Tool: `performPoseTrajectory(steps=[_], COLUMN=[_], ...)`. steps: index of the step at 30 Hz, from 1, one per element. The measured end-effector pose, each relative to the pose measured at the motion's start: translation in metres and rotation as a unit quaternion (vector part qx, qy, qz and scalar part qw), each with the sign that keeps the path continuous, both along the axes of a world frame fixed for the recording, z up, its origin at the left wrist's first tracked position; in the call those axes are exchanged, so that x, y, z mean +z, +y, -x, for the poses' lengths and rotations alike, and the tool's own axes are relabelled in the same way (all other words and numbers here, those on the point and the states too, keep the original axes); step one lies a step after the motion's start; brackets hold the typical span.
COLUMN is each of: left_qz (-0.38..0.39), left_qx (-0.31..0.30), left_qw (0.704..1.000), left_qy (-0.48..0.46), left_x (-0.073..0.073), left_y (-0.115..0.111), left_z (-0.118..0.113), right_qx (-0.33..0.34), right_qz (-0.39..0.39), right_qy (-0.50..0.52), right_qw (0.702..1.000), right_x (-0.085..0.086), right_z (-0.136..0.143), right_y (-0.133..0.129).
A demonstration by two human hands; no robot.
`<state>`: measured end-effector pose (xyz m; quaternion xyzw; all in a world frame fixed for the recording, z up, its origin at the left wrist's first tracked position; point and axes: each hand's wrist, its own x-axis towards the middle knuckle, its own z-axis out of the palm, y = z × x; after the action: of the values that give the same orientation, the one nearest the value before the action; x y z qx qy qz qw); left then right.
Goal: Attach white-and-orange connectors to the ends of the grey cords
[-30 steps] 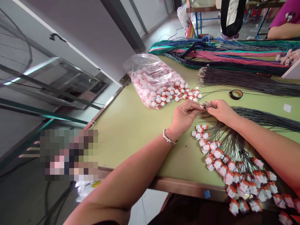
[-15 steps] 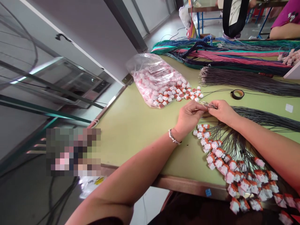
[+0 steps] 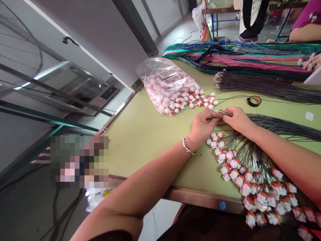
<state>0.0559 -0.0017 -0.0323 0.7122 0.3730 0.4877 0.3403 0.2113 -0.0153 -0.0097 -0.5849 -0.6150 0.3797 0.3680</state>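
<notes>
My left hand [image 3: 204,124], with a white band on its wrist, is closed in a pinch at the metal-tipped ends of dark wires. Whatever sits between its fingertips is too small to make out. Right beside it, my right hand [image 3: 237,118] is closed on the dark wires [image 3: 281,125], which trail off to the right. White and orange connectors [image 3: 235,164] on dark wires fan out below my hands and hang over the front edge. Beyond my left hand lies a clear plastic bag [image 3: 165,83], with loose white and orange connectors [image 3: 193,98] at its mouth.
A roll of black tape [image 3: 254,101] lies beyond my right hand. Behind it are a dark wire bundle [image 3: 250,87] and long coloured wires [image 3: 240,60]. A white paper square [image 3: 309,116] is at the right. People are at the back near another table [image 3: 223,10].
Both hands hold nearly the same pose at the wire ends. In the background, a person's dark-clad legs or straps have shifted slightly to the right.
</notes>
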Motion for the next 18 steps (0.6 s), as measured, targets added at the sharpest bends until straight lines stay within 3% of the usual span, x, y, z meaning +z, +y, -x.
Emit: performPoseTrajectory(steps=[6,9,13,18], left_qz=[0.060,0.048,0.025,0.001], left_qx=[-0.063,-0.113,-0.244,-0.337], left_qw=[0.996,0.992,0.962,0.923], left_qy=[0.006,0.037,0.118,0.184], left_x=[0.019,0.029,0.040,0.057], left_y=[-0.006,-0.013,-0.022,-0.034], left_z=[0.021,0.031,0.037,0.037], right_qx=[0.078,0.132,0.212,0.229], right_qz=[0.002,-0.028,-0.067,-0.113], right_qy=[0.049,-0.020,-0.143,-0.295], right_qw=[0.996,0.991,0.964,0.921], right_x=[-0.005,-0.007,-0.005,-0.003], right_z=[-0.010,-0.015,-0.017,-0.011], right_y=[0.001,0.003,0.002,-0.005])
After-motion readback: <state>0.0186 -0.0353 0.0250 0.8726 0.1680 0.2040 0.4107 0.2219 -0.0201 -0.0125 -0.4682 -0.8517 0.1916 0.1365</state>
